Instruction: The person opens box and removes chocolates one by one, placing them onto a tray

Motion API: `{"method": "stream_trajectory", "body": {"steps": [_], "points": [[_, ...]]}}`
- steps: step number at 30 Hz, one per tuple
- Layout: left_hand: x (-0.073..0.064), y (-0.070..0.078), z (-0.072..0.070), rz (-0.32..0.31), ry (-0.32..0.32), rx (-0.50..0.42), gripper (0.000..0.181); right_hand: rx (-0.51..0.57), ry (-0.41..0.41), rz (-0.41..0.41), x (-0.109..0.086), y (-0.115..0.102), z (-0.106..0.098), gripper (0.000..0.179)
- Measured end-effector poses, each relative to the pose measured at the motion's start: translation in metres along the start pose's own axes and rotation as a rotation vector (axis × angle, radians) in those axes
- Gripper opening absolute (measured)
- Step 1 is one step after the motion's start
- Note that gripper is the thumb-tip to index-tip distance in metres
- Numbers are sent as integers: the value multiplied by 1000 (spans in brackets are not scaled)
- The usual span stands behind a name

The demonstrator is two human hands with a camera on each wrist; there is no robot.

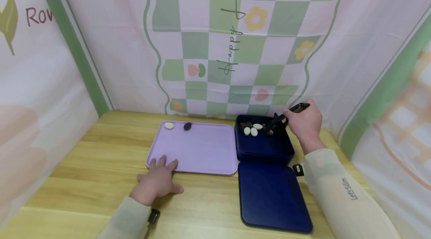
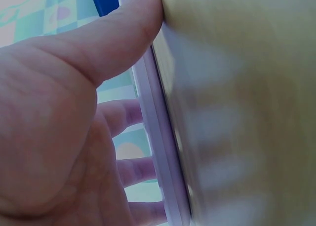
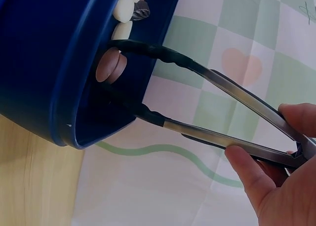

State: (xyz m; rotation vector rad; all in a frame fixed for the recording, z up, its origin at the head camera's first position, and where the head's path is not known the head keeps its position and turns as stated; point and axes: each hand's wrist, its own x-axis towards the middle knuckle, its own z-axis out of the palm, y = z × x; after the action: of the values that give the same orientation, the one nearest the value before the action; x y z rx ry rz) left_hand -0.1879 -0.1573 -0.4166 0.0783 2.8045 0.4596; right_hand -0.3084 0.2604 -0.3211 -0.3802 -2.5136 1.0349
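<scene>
My right hand grips a pair of black and metal tongs, their arms spread apart. The tong tips reach into a dark blue box, either side of brownish rounded pieces. Beside them in the box lie several smooth white oval pieces and a dark ridged piece. My left hand, fingers spread, rests at the front left edge of a lilac tray. On the tray's far left are a white oval piece and a dark piece.
A flat dark blue lid lies in front of the box on the wooden table. The tray stands right up against the box's left side. A patterned cloth hangs behind the table, with more cloth at both sides.
</scene>
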Motion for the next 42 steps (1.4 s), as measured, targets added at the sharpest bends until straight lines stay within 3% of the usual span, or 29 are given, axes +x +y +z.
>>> {"method": "stream_trajectory", "body": {"steps": [15, 19, 28, 35, 42], "points": [[1, -3, -1, -20, -17, -15, 93, 353, 26, 223, 13, 15, -20, 48], [1, -2, -1, -20, -17, -14, 94, 432, 27, 239, 13, 16, -20, 46], [0, -2, 1, -16, -12, -9, 94, 505, 38, 277, 12, 14, -21, 44], [1, -2, 2, -19, -18, -7, 93, 694, 69, 304, 9, 2, -19, 46], [3, -3, 3, -22, -21, -6, 93, 747, 84, 280, 3, -9, -13, 45]]}}
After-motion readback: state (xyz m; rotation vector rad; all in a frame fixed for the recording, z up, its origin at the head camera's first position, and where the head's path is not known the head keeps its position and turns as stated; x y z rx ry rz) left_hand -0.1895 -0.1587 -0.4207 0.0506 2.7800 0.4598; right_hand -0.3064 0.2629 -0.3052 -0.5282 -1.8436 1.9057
